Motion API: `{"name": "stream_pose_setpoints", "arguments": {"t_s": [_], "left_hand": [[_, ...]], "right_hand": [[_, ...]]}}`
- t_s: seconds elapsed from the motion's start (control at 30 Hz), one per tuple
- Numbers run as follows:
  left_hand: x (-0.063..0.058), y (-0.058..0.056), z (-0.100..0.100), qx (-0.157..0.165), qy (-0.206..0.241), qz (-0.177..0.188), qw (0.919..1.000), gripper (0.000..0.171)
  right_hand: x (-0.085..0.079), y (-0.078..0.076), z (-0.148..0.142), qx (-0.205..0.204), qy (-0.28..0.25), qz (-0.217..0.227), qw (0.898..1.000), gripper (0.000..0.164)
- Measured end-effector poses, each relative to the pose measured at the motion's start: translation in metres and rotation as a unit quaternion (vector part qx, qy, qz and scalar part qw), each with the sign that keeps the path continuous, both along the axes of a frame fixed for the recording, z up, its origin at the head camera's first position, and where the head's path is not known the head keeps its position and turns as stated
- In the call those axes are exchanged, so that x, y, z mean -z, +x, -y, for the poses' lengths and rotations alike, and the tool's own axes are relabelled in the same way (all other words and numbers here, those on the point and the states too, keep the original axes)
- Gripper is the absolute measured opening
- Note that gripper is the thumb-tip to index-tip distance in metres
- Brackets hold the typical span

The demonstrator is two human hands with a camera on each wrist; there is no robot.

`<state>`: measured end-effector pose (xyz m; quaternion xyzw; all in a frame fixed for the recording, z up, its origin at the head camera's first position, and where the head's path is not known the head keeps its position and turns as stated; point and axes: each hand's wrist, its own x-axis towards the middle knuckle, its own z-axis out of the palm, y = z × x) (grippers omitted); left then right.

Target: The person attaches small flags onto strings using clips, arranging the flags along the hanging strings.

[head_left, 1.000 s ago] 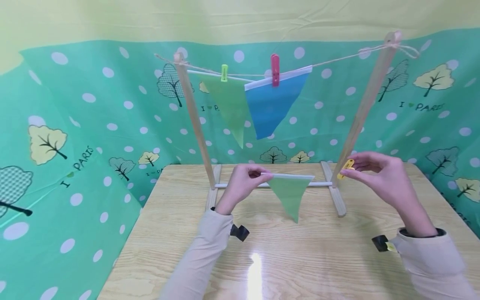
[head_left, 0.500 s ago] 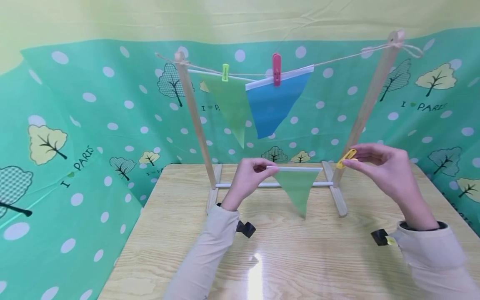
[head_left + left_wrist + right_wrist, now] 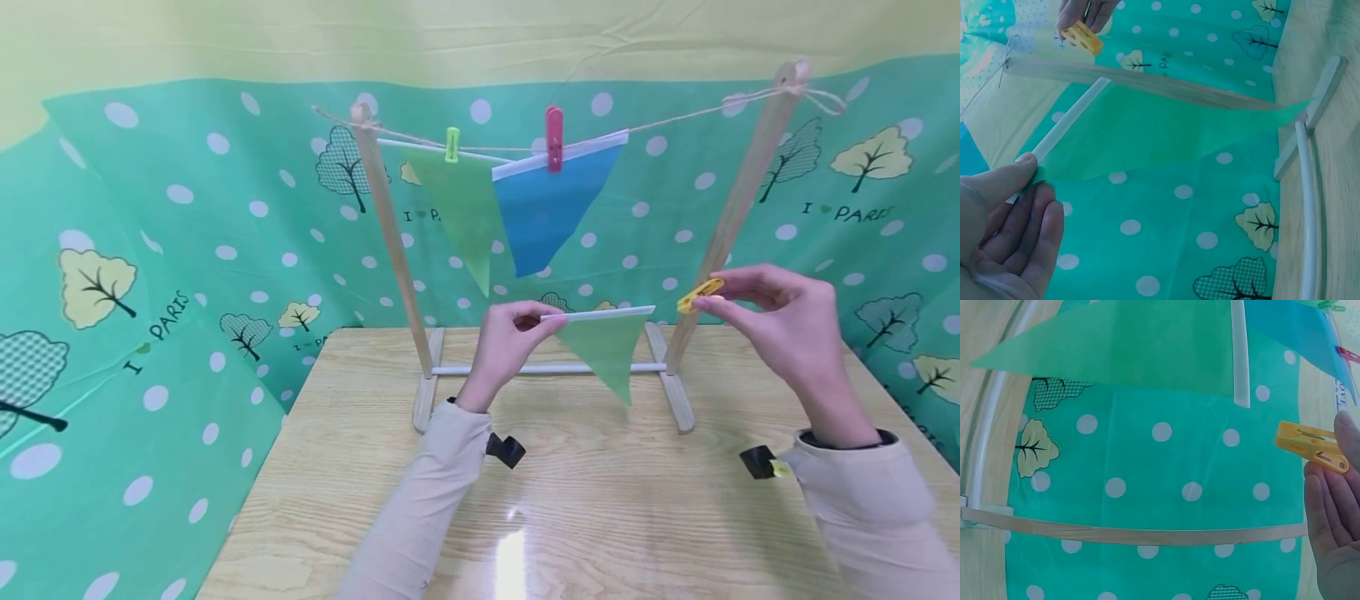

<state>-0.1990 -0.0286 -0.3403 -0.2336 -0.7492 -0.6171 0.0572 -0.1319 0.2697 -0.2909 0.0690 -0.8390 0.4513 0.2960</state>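
Note:
My left hand (image 3: 506, 346) pinches one end of the white top edge of a green triangular flag (image 3: 607, 343), which hangs point down in the air below the string. To its right, my right hand (image 3: 787, 333) holds a yellow clothespin (image 3: 701, 295) between thumb and fingers, apart from the flag. Overhead, another green flag (image 3: 461, 204) hangs from the string under a light green clothespin (image 3: 452, 145). Beside it a blue flag (image 3: 558, 208) hangs tilted under a pink clothespin (image 3: 554, 140). In the right wrist view the yellow clothespin (image 3: 1313, 447) is near the flag's white edge (image 3: 1240, 356).
A string (image 3: 697, 111) runs between two wooden posts (image 3: 393, 242), its right half bare of flags. Their feet (image 3: 677, 400) stand on a wooden table (image 3: 600, 508), joined by a white rod (image 3: 540, 369). A patterned green cloth (image 3: 187, 275) hangs behind and at the left.
The left hand has lifted the green flag up and to the right. My right hand has risen too, and the yellow clothespin has tipped closer to level.

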Motion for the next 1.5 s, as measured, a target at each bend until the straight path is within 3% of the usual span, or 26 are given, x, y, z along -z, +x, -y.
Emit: {"name": "stream_pose_setpoints", "arguments": {"t_s": [0.2,0.93,1.5], "left_hand": [[-0.006,-0.001,-0.006,-0.005,0.026,-0.010,0.9996,0.018],[-0.024,-0.006,-0.019,-0.023,0.036,-0.059,0.9973,0.019],[-0.040,-0.008,-0.029,-0.028,0.054,-0.073,0.9955,0.018]], "right_hand": [[-0.007,-0.003,0.003,0.000,-0.005,-0.003,1.000,0.025],[-0.038,-0.013,0.007,0.004,-0.022,-0.066,0.998,0.020],[-0.062,-0.025,0.015,0.016,-0.040,-0.095,0.995,0.015]]}}
